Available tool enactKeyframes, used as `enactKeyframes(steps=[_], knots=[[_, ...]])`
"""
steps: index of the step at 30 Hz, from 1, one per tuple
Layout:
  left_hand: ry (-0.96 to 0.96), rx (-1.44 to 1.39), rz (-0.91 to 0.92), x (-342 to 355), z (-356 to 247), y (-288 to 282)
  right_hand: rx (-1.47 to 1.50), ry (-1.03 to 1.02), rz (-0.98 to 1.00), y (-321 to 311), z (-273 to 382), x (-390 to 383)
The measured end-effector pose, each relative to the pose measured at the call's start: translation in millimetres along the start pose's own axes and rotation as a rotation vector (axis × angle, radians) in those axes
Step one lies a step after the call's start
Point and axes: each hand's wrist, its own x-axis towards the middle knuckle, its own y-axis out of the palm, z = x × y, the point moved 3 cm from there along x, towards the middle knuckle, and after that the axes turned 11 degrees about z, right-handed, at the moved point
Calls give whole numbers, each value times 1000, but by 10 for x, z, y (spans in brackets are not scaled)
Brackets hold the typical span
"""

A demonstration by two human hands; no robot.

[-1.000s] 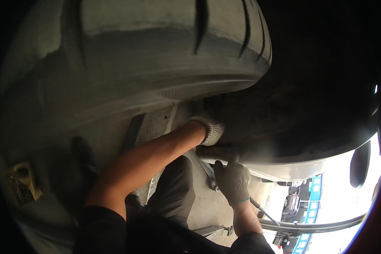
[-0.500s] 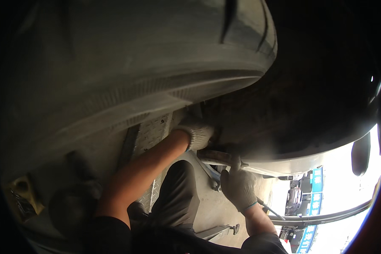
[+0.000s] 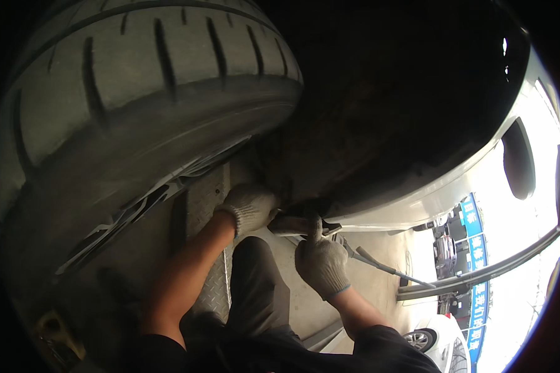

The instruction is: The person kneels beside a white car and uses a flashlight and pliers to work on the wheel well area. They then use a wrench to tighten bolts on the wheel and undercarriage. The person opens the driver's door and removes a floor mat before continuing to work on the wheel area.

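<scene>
At the centre of the frame, the gloved left hand (image 3: 250, 206) has its fingers curled at the left end of a dark curved trim piece (image 3: 289, 225), below the car's pale body panel (image 3: 386, 216); shadow hides whether it grips. Just to the lower right, the gloved right hand (image 3: 322, 266) sets one raised finger against that piece, its hold likewise unclear. A large tyre (image 3: 186, 68) fills the upper left.

The tire (image 3: 190, 59) is matt rubber, the gloves (image 3: 323, 266) rough knitted cloth.
</scene>
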Motion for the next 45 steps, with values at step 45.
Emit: enactKeyframes(steps=[45], knots=[[-115, -61, -90, 104, -331, 36, 237, -265, -251, 142, -195, -6]])
